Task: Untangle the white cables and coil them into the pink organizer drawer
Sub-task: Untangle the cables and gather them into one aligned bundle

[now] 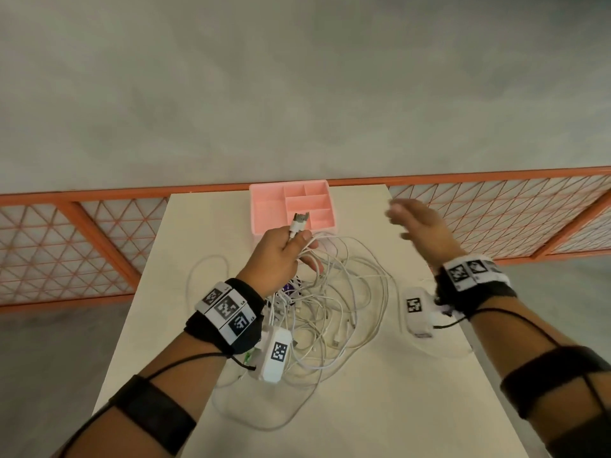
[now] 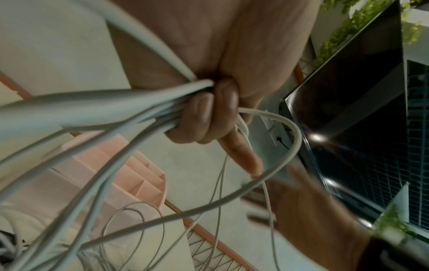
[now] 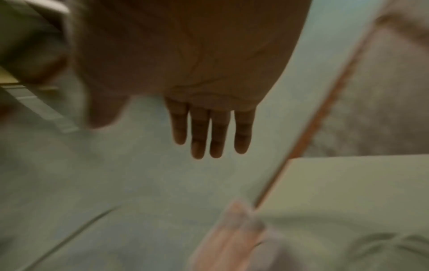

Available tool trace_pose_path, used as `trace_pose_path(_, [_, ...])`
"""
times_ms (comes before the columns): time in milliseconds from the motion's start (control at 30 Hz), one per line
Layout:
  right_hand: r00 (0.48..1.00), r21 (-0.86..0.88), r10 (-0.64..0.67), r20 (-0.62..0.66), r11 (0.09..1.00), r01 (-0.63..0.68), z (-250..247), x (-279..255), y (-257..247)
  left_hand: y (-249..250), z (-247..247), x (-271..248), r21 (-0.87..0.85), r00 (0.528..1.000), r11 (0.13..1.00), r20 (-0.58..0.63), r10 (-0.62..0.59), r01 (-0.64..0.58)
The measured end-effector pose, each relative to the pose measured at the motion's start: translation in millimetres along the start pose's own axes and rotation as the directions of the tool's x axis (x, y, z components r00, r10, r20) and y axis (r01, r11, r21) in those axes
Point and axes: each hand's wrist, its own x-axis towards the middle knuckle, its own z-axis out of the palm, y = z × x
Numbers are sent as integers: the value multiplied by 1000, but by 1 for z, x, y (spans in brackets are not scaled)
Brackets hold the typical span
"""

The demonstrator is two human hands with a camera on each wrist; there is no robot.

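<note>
Pink organizer drawer (image 1: 291, 206) empty. White cables (image 1: 330, 305) tangled on counter (image 1: 380, 408). Left hand (image 1: 281, 256) grip clenches strands; right hand (image 1: 420, 226) grip splayed, empty. Task barely begun.

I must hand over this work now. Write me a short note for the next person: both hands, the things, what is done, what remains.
Left hand grips a bunch of white cables, one plug sticking up.
Right hand is open and holds nothing, raised above the table.
Most cable lies tangled on the table, near the pink drawer at the far edge.
Done: nothing coiled; the drawer shows no cable.
Left: untangle, coil, stow each.
</note>
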Motion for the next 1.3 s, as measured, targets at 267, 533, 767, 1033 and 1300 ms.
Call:
trace_pose_path(267, [778, -173, -65, 625, 960, 219, 103, -24, -59, -21, -11, 8, 128, 990, 990, -117, 75, -60])
trace_pose_path(533, [882, -367, 40, 470, 918, 154, 63, -1, -44, -16, -42, 4, -262, 937, 964, -346, -53, -42])
trace_pose_path(767, [963, -568, 221, -157, 777, -271, -80, 38, 35, -13, -88, 6, -537, 815, 823, -551, -179, -182])
trace_pose_path(1033, [797, -588, 181, -577, 585, -559, -151, 7, 131, -19, -46, 5, -753, 927, 653, -299, -227, -83])
trace_pose_path(1300, [904, -748, 203, -376, 509, -426, -145, 0, 126, -27, -20, 7, -698, 943, 714, -200, -266, 53])
